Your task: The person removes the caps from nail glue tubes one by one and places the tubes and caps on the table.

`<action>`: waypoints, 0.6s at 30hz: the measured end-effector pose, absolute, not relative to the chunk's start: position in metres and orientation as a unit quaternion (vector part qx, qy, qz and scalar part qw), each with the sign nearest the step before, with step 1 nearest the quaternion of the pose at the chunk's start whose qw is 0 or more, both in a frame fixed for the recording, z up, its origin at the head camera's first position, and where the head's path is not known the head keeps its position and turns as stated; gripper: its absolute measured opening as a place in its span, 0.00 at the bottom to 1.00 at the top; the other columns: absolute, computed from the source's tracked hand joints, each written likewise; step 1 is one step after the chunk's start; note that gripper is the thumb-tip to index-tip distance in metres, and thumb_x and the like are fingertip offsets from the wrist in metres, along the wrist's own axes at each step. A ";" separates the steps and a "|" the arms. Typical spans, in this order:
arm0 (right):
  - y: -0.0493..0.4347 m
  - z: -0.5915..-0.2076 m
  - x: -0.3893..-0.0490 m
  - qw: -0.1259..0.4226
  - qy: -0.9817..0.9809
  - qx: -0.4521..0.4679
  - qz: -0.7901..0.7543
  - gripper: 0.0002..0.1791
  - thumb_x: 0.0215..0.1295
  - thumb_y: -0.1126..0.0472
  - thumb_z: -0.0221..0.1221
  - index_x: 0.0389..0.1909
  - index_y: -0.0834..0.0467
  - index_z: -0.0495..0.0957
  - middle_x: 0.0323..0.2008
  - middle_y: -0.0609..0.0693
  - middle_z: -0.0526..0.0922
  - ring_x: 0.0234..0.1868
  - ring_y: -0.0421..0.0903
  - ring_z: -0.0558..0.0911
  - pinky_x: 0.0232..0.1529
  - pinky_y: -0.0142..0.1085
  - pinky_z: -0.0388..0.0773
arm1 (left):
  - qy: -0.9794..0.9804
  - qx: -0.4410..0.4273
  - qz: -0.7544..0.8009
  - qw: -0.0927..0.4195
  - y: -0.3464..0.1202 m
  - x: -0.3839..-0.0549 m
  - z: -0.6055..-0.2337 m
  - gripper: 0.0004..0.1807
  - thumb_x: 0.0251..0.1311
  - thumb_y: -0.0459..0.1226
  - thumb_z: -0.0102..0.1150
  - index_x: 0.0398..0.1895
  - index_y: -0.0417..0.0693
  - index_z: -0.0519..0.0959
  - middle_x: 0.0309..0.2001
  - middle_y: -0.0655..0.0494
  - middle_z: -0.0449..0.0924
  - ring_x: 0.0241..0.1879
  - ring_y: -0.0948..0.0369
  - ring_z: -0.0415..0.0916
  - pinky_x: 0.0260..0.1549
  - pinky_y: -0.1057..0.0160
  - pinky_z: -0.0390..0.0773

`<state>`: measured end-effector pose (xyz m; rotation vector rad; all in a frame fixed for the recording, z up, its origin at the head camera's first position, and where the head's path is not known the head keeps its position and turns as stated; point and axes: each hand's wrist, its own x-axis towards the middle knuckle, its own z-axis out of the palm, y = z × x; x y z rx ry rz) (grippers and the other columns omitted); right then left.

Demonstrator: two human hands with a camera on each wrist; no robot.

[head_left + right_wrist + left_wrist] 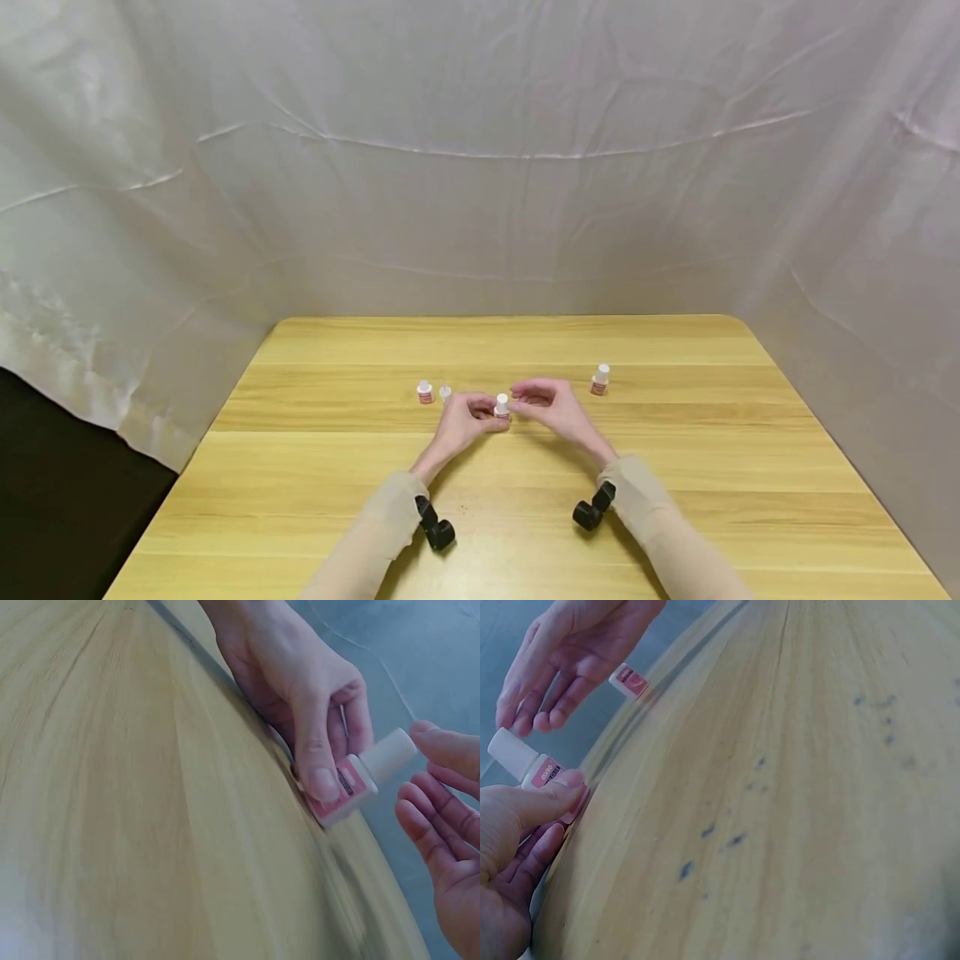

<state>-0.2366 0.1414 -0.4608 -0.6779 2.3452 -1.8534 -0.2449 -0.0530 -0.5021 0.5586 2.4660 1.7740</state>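
My left hand [459, 423] grips a small white bottle [502, 408] with a pink label and a tall white cap. In the right wrist view, its thumb presses on the label of the bottle [352, 789], whose base is at the tabletop. My right hand [557, 410] is beside the cap [388, 756], its fingers loosely bent and holding nothing. One of its fingertips [424, 729] is very close to the cap's top; whether it touches I cannot tell. In the left wrist view, the right hand [581, 649] hovers above the cap [511, 752].
A similar bottle [600, 381] stands to the right on the wooden table [510, 517]. Left of the hands is another pink-labelled bottle [425, 393], with a small whitish, partly clear piece [446, 392] next to it. A pale curtain [480, 208] hangs behind the table.
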 end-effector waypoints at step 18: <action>0.118 -0.476 -0.247 -0.005 0.811 -0.192 -0.552 0.14 0.44 0.59 0.68 0.33 0.59 0.79 0.29 0.55 0.82 0.31 0.47 0.80 0.34 0.35 0.78 | 0.799 0.199 0.566 0.044 -0.057 -0.238 -0.485 0.10 0.43 0.31 0.67 0.33 0.41 0.82 0.32 0.42 0.83 0.31 0.46 0.80 0.31 0.58 0.81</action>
